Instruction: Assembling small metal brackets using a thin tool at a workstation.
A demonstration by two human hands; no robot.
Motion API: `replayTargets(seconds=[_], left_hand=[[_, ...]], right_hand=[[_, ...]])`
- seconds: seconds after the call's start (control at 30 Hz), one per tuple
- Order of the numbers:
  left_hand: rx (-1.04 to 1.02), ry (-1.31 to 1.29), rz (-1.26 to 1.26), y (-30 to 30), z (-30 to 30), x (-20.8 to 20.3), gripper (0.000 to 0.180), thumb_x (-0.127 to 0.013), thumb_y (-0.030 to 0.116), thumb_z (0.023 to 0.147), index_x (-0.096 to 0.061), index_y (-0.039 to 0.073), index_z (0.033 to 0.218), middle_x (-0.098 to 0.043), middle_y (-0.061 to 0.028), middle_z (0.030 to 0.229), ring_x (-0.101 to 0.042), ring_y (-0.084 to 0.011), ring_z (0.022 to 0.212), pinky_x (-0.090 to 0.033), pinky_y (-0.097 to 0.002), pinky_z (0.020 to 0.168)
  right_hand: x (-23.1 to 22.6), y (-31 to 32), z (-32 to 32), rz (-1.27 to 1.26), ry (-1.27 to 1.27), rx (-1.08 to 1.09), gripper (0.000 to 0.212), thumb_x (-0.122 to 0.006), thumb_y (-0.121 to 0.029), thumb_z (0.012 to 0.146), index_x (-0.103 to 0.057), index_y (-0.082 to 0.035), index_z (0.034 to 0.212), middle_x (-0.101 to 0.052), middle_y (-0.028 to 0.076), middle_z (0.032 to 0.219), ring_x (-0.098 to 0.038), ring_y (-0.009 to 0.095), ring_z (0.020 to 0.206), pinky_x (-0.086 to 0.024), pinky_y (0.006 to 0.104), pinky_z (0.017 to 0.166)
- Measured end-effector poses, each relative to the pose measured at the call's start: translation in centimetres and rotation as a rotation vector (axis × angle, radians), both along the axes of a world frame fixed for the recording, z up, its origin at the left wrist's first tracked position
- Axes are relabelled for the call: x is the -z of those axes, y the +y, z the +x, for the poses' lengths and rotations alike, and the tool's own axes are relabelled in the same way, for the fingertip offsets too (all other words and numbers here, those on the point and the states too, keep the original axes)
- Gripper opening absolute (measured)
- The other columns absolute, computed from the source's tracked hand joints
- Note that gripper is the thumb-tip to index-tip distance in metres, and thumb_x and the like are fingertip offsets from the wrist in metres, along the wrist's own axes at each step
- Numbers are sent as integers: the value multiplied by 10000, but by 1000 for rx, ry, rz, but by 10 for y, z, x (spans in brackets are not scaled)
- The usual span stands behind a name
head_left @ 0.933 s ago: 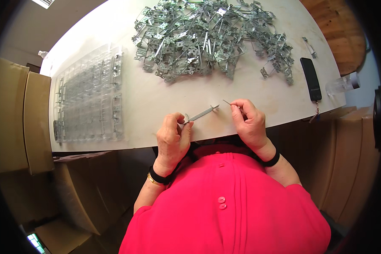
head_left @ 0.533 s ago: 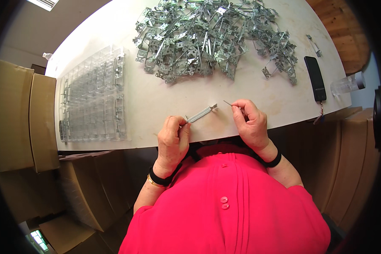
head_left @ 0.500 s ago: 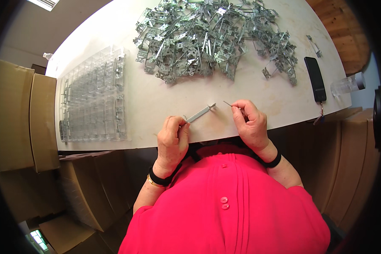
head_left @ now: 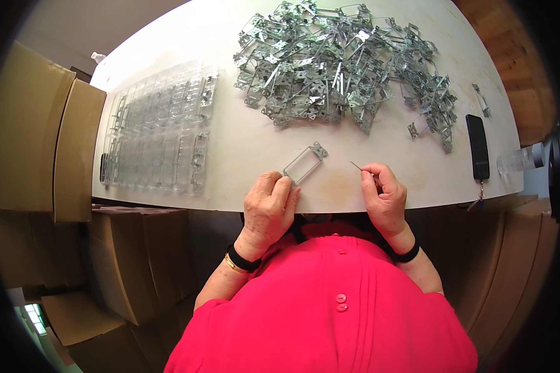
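Note:
Near the table's front edge, my left hand (head_left: 269, 208) is closed on one end of a rectangular metal frame bracket (head_left: 318, 150). Its two thin side rails and flat, holed far end plate point up and to the right. My right hand (head_left: 386, 198) pinches a thin metal pin-like tool (head_left: 355, 166); its tip sticks out toward the bracket without touching it, and the rest is hidden in the fingers. Beyond both hands lies a big tangled heap of similar metal brackets (head_left: 336, 68).
Clear plastic trays (head_left: 158, 140) holding metal parts lie on the white table (head_left: 230, 149) at left. To the right are a black phone (head_left: 477, 146), a loose bracket (head_left: 481, 101) and a clear bottle (head_left: 515, 161). Cardboard boxes (head_left: 28, 130) stand beside the table.
The bracket in my left hand has turned from edge-on to showing its open rectangle. My right hand still pinches the tool. The whole view has shifted, moving the table's things rightward.

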State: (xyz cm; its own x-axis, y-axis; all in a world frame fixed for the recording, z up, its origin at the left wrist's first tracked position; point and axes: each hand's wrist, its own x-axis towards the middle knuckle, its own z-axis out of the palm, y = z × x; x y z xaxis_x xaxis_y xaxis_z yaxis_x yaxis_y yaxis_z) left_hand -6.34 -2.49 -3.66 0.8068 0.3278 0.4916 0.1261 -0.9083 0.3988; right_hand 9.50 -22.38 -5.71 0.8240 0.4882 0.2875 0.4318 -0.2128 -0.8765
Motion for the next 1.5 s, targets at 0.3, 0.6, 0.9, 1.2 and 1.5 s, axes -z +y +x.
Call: replayTargets(seconds=[0.3, 0.6, 0.9, 1.2, 1.5], left_hand=[[-82, 10, -341, 20, 0, -8, 169, -736, 37, 974, -672, -7, 1124, -660, -171, 979, -681, -277, 777, -536, -368, 654], [28, 88, -502, 29, 17, 8, 113, -720, 70, 946, -682, 2, 1029, -697, -207, 938, -709, -372, 865, -567, -433, 771], [37, 88, -602, 58, 10, -12, 77, -721, 62, 938, -693, 2, 977, -721, -191, 884, -731, -324, 814, -576, -404, 745], [-17, -137, -490, 115, -5, -69, 56, -723, 35, 949, -704, -18, 956, -733, -178, 835, -748, -259, 770, -578, -375, 704], [-344, -195, -277, 217, -28, -114, 107, -719, 76, 958, -758, -22, 942, -769, -175, 823, -767, -253, 757, -597, -372, 705]], right_hand=[[2, 2, 5, -7, -44, -27, 49, -696, -38, 1014, -700, -41, 1062, -575, 53, 687, -543, 106, 587, -454, 296, 558], [19, -9, 9, 6, 61, -47, 41, -654, -58, 1056, -679, -26, 1057, -503, -35, 712, -422, 52, 617, -352, 263, 547], [17, -3, 11, 0, 37, -75, 63, -632, -58, 1066, -669, -21, 1031, -459, -70, 701, -376, 29, 605, -296, 253, 530], [14, -1, 19, -25, 121, -119, 85, -617, -80, 1080, -653, -35, 1019, -496, -79, 674, -432, 15, 583, -318, 236, 520], [16, 7, 28, -66, 141, -114, 99, -629, -101, 1081, -650, -43, 1004, -527, -80, 682, -451, 13, 567, -330, 228, 511]])
